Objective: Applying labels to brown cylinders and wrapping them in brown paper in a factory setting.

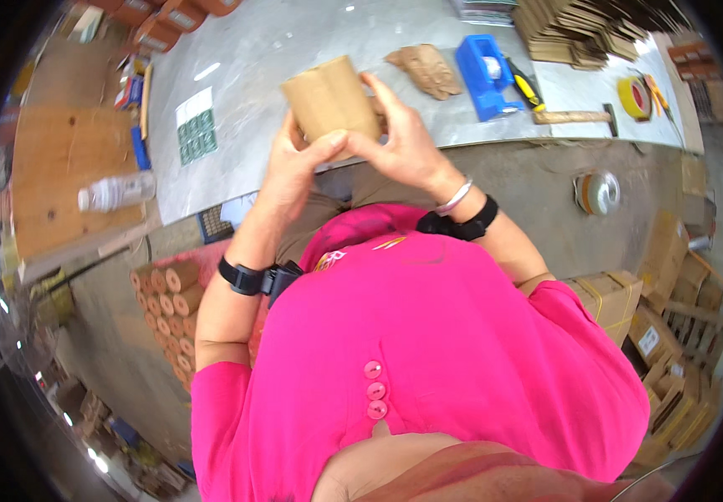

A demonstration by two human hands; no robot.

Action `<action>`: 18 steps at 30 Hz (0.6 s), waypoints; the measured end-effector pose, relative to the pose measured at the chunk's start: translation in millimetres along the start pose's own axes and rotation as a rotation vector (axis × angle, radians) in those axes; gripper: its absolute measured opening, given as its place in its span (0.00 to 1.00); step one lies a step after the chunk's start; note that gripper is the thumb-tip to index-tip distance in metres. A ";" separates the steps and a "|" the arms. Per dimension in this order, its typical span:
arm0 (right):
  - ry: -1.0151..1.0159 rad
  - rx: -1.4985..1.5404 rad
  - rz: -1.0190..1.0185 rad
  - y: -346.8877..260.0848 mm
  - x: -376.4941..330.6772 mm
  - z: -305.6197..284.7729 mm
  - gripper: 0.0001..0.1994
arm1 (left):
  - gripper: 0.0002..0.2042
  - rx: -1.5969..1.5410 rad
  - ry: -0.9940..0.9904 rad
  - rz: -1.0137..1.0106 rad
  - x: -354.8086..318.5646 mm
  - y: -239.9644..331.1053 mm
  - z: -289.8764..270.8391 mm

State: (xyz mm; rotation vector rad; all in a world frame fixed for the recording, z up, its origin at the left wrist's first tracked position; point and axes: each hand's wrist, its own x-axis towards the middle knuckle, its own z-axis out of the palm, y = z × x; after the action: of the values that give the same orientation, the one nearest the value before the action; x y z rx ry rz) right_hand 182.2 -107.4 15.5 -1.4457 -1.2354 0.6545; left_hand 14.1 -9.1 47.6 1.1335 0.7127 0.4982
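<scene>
A small brown cardboard box (332, 96) is held up over the near edge of the grey worktable (244, 100). My left hand (301, 163) grips its lower left side, the thumb pressed along the bottom edge. Wrapped round the right side is my right hand (401, 138), its thumb meeting the left one below the box. Most fingertips are hidden behind the cardboard. To the right of the box lies a pair of crumpled brown gloves (428, 71). A sheet of green labels (197, 135) rests on the table left of my hands.
Right of the gloves stand a blue tape dispenser (485, 79), a yellow-black cutter (527, 86), a hammer (574, 118) and a yellow tape roll (634, 98). Flattened cardboard (579, 29) is stacked behind. A plastic bottle (115, 192) lies at left; orange-brown rolls (169, 305) are piled below.
</scene>
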 end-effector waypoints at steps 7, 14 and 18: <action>0.129 -0.043 -0.016 -12.9 -18.8 -39.7 0.46 | 0.34 -0.025 -0.096 0.042 33.3 -0.6 48.4; 0.695 -0.392 0.157 21.4 -35.8 -142.5 0.15 | 0.35 0.033 -0.470 0.029 103.1 26.7 84.0; 0.577 -0.217 0.486 49.0 -38.6 -147.1 0.20 | 0.35 0.076 -0.551 -0.004 132.0 22.6 113.4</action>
State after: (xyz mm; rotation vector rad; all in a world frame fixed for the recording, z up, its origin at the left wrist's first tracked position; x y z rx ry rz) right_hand 317.5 -191.3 1.6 -1.9678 -0.5148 0.3731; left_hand 187.0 17.2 62.8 1.2663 0.2543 0.1385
